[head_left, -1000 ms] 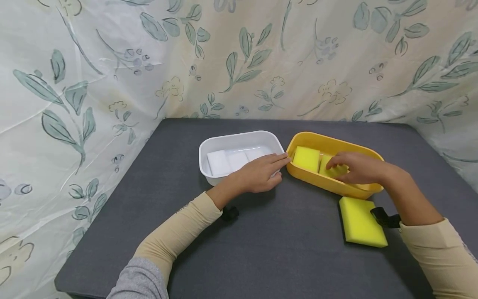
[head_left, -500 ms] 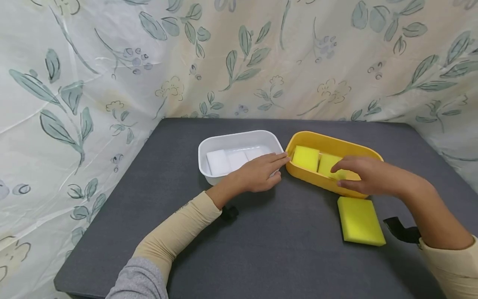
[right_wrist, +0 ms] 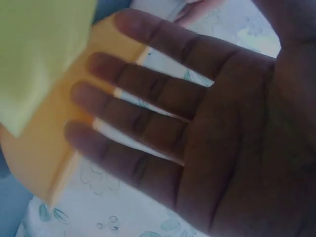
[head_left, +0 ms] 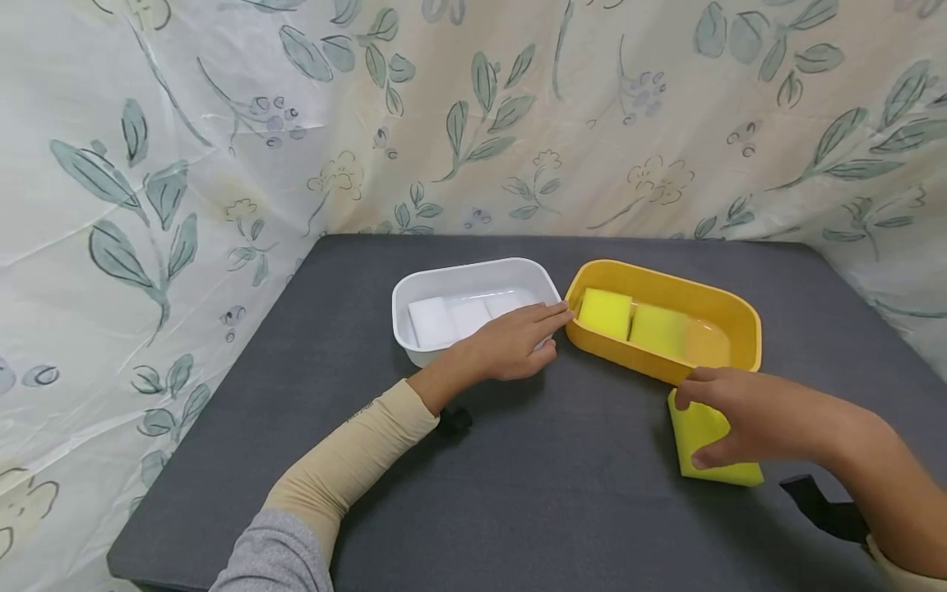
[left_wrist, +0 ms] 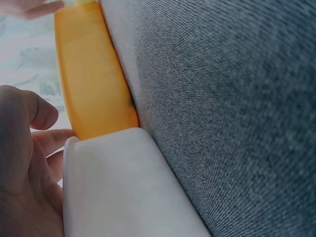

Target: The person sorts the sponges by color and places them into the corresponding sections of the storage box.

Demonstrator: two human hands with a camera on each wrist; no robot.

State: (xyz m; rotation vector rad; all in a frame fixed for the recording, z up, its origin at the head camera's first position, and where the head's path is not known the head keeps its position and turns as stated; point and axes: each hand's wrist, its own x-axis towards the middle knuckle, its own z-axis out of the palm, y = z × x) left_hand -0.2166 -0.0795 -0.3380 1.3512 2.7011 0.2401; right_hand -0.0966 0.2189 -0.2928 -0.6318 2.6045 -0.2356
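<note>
My left hand point(head_left: 510, 344) lies across the near right corner of a white tub point(head_left: 473, 276), its fingertips reaching the left end of a yellow tub point(head_left: 666, 286). In the left wrist view the tubs meet end to end. Over a yellow sponge block point(head_left: 690, 427) on the table, my right hand point(head_left: 777, 419) hovers with thumb and fingers spread, holding nothing and hiding part of the block. Its straight fingers point(right_wrist: 143, 128) show in the right wrist view. Inside the yellow tub, a yellow sponge point(head_left: 605, 312) sits at the left beside a second yellow sponge point(head_left: 658, 332).
Several white blocks point(head_left: 432, 321) lie in a row inside the white tub. Both tubs stand toward the back of a dark grey table point(head_left: 547, 493). A floral curtain point(head_left: 481, 123) hangs behind and to the left.
My right hand has let go of the second sponge in the yellow tub, risen out, and come down and toward me over the sponge on the table. The left hand stays put.
</note>
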